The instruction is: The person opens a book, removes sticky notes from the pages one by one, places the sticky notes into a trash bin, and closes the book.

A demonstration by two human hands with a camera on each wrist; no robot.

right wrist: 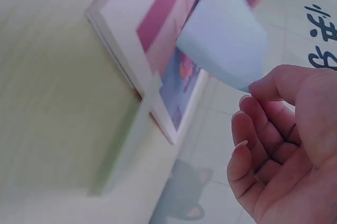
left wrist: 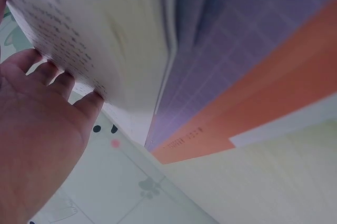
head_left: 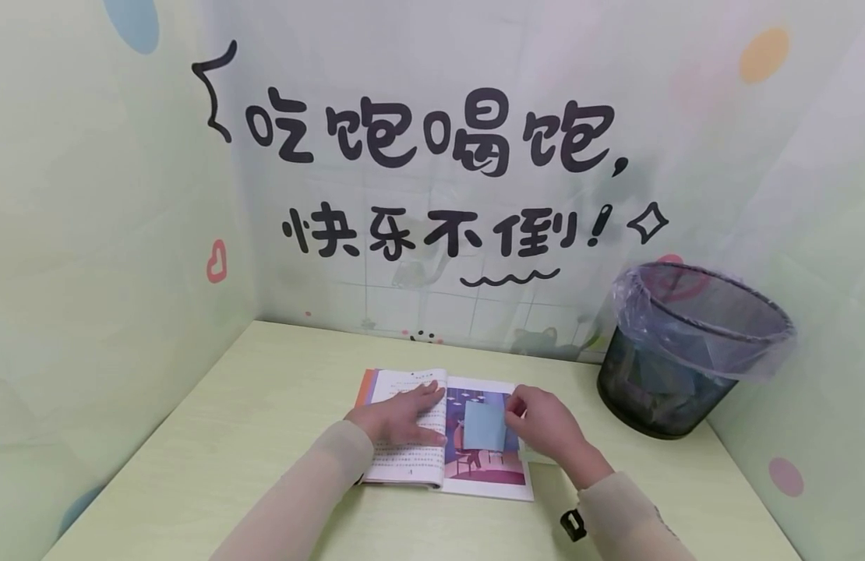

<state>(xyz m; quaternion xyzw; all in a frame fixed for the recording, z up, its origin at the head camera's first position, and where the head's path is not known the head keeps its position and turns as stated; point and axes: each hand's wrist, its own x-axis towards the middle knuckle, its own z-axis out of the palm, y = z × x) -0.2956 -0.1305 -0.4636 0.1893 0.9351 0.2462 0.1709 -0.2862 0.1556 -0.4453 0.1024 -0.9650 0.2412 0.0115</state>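
An open book [head_left: 411, 463] lies on the table, text on its left page and a coloured picture on its right page. My left hand [head_left: 404, 414] rests on the left page with its fingers spread; the left wrist view shows the fingertips [left wrist: 96, 98] against the printed paper. Over the picture is a light blue square of paper [head_left: 485, 426], like a sticky note. My right hand [head_left: 545, 421] pinches its corner between thumb and finger, and in the right wrist view the blue paper [right wrist: 224, 34] stands tilted off the page.
A pale green strip [right wrist: 126, 145] lies beside the book's right edge, partly under my right wrist. At the table's back right stands a black mesh bin [head_left: 664, 382] with a clear plastic liner. Printed curtain-like walls border the table [head_left: 215, 436].
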